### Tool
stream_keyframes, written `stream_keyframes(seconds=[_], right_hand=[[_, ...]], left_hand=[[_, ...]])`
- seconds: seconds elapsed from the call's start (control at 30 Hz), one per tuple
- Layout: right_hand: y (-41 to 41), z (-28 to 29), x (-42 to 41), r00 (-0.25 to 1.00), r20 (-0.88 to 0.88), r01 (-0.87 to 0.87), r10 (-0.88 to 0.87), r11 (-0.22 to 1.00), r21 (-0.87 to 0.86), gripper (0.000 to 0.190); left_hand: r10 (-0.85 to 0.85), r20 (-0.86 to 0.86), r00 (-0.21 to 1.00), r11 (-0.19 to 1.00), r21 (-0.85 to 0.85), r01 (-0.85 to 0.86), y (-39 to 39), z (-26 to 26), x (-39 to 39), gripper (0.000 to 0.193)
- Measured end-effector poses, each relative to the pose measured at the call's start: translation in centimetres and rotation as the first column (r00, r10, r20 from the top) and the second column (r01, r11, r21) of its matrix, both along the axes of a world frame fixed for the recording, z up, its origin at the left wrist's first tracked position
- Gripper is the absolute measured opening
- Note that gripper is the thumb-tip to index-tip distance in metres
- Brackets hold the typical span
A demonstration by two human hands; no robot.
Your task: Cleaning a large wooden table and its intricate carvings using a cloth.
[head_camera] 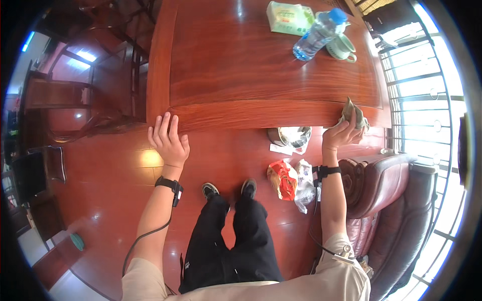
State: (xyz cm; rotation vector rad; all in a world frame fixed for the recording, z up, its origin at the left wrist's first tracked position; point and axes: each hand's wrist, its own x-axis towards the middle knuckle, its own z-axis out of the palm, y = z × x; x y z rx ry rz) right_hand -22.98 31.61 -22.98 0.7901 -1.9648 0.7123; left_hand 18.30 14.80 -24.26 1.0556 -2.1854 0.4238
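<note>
A reddish-brown wooden table (263,75) lies in front of me. At its near left corner is my left hand (168,141), fingers apart and holding nothing; whether the fingertips touch the edge is hard to tell. Near the right end of the front edge, my right hand (344,129) grips a crumpled grey-green cloth (359,114). Farther back on the tabletop stand a clear plastic bottle with a blue cap (314,39) and a pale green mug (340,48), close together. A green and white soft pack of tissues (288,18) lies to the left of the bottle.
Below the table edge stands a waste bin (276,136) holding white litter. A red and tan paper bag (284,180) and a clear plastic bag (305,188) lie on the floor. A leather sofa (391,188) is at right, by a barred window; wooden chairs (60,92) stand at left.
</note>
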Motion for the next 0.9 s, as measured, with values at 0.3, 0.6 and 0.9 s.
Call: stream_keyframes(seconds=[0.3,0.6,0.9], right_hand=[[-2.2,0.8,-0.2,0.912,-0.409,-0.127,0.01,0.957,-0.26,0.047],[-4.2,0.2,-1.9,0.865,-0.5,-0.211,-0.021,0.89,-0.403,0.019],[-7.6,1.1,4.7,0.906,-0.423,-0.22,0.029,0.885,-0.41,0.011]], left_hand=[[-0.096,-0.24,0.966,0.827,-0.559,-0.057,-5.7,-3.2,0.3,0.05],[-0.245,-0.303,0.921,0.605,-0.79,-0.098,-7.9,-1.8,-2.8,0.04],[-0.228,-0.345,0.911,0.682,-0.724,-0.103,-8.1,-1.2,-3.9,0.035]])
